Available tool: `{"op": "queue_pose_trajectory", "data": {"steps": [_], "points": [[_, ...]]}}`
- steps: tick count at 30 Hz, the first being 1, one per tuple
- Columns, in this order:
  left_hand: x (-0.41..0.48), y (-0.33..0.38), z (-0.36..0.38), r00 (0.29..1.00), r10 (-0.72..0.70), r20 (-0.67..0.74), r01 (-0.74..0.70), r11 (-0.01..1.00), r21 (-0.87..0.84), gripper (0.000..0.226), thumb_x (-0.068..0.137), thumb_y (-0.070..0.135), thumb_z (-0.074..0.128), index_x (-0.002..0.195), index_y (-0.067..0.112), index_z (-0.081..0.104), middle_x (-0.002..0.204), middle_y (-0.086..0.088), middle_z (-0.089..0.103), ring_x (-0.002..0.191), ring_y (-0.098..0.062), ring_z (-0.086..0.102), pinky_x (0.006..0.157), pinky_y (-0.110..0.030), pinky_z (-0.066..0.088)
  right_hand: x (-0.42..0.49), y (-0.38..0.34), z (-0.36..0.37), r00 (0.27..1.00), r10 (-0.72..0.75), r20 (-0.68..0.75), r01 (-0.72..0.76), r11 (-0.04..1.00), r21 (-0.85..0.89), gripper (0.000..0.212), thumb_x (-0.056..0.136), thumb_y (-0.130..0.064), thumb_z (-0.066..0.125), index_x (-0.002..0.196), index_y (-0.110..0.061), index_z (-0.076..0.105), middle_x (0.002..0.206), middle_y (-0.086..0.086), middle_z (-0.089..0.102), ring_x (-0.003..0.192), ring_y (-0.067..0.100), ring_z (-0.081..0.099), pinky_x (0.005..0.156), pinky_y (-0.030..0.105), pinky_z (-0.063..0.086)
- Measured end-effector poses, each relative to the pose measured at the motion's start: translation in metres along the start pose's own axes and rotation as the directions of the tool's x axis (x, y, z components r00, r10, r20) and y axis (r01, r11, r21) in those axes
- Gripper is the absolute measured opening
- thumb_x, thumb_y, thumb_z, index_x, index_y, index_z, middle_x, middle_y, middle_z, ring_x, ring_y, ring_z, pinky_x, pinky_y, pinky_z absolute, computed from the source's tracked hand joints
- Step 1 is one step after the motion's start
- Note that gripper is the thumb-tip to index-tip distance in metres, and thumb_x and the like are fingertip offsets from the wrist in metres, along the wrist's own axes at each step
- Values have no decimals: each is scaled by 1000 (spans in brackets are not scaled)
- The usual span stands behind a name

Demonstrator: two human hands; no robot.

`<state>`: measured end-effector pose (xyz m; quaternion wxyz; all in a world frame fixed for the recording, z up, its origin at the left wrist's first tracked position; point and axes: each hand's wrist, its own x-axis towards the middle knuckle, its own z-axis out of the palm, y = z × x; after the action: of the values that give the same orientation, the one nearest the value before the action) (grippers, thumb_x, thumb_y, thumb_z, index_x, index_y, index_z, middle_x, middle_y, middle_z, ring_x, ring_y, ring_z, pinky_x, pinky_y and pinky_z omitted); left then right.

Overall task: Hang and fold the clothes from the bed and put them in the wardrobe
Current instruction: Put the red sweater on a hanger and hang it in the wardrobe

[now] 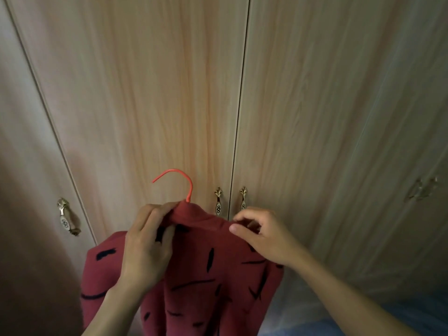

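A red sweater (194, 282) with short black dashes hangs on an orange-red hanger (191, 190), held up in front of a wardrobe (145, 93) whose pale wood-grain doors are all closed. Only the hook of the hanger shows, rising out of the sweater's collar; the rest is hidden inside the cloth. The hook curves over to the left and is caught on nothing.

The left hand (148, 243) is on the left side of the collar, just below the hook, its fingers (157, 209) curled over the folded edge and gripping the cloth. The right hand (264, 234) is at the right end of the collar, where the thumb and the bent fingers (244, 215) pinch the edge of the cloth. Both forearms reach up from the bottom of the view, and the body of the sweater drops between them, its shoulders spread wide to either side.

Behind the sweater, two small ornate metal handles (218, 202) sit side by side, one on each side of the seam between the two middle doors, just to the right of the hook. Another handle (65, 217) of the same kind is on the door at far left, and a blurred pair (421, 190) shows on the doors at far right. A patch of blue (400, 314) lies in the bottom right corner, too blurred to tell what it is
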<state>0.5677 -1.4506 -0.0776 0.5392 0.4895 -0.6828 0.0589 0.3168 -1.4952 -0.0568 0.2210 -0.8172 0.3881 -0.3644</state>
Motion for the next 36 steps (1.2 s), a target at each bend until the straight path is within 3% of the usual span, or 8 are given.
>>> {"op": "queue_pose_trajectory", "data": {"steps": [6,12,17,22,28,31,33,36], "points": [[16,-12,12,999,30,23,-31,999,28,37,77,-3,60,113,4,65,99,2,57,92,-10,55,89,-8,37,35,51,-16,947,237,-216,-218,970,112,12,97,-31,58,103,-27,67,99,-10,68,88,2,61,72,10,44],[15,-22,27,999,8,40,-10,999,36,38,76,-4,60,112,5,66,98,3,58,92,-9,56,89,-9,38,63,102,-11,899,425,-106,-410,902,136,28,98,-37,53,121,-22,58,104,-6,64,92,6,60,69,14,40],[16,-22,36,999,-3,51,1,999,38,33,82,9,54,112,5,66,99,4,58,99,5,53,91,-7,36,75,115,5,920,386,-63,-370,912,178,24,97,-34,56,120,-27,55,93,-11,59,69,-8,55,58,8,40],[19,-21,42,998,-2,61,-3,996,86,34,83,12,52,112,4,67,99,2,58,95,0,53,92,-7,36,79,127,20,950,309,-32,-302,942,145,39,91,-29,66,126,-34,50,117,-7,61,104,8,59,94,33,50],[13,-18,44,997,-20,78,13,996,91,35,84,16,52,112,3,68,101,-2,61,95,-12,58,91,-11,40,74,124,14,991,128,36,-128,992,2,64,93,-29,64,142,-46,27,110,-12,53,82,-5,52,73,8,41],[4,-19,38,995,-16,98,9,997,75,35,83,15,52,114,6,67,102,0,59,95,-11,58,90,-13,42,69,121,17,993,85,78,-71,983,-168,84,91,-31,67,149,-50,10,104,-1,51,75,8,51,74,20,41],[0,-18,31,994,-14,107,9,999,46,35,84,15,52,115,8,65,103,1,59,95,-12,59,89,-14,43,64,115,20,991,117,62,-100,968,-229,90,89,-30,70,150,-45,6,111,4,47,84,12,49,82,25,39],[0,-19,20,991,31,127,-32,999,6,35,84,15,52,117,9,64,104,1,58,95,-14,59,90,-15,43,49,100,23,980,188,-72,-197,969,-150,82,85,-24,75,143,-26,16,105,-3,48,83,10,50,77,18,38]]}}
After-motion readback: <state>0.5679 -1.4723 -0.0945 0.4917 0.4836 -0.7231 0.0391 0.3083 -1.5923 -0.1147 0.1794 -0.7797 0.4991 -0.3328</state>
